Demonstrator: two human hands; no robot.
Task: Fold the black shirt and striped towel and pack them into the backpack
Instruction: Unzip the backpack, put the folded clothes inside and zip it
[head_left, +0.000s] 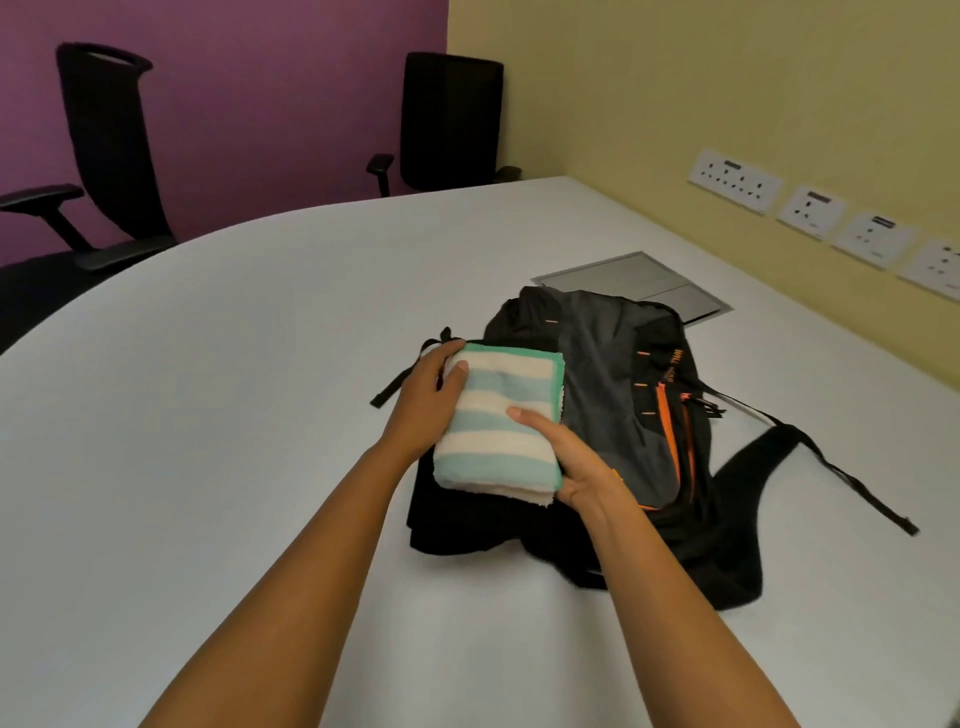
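The folded striped towel (498, 421), white and pale green, lies on top of the folded black shirt (457, 525) on the white table. My left hand (428, 397) holds the towel's left edge, thumb on top. My right hand (571, 457) grips its right edge, thumb across the top and fingers underneath. Directly to the right lies the backpack (623, 395), grey and black with orange zips, flat on its back; the towel's right side overlaps it. I cannot tell whether the backpack's main opening is unzipped.
The white table (234, 415) is curved at its left side. A grey cable hatch (634, 283) sits flush behind the backpack. Backpack straps (841, 473) trail to the right. Two black office chairs (109, 150) stand beyond the table. Wall sockets (810, 210) line the yellow wall.
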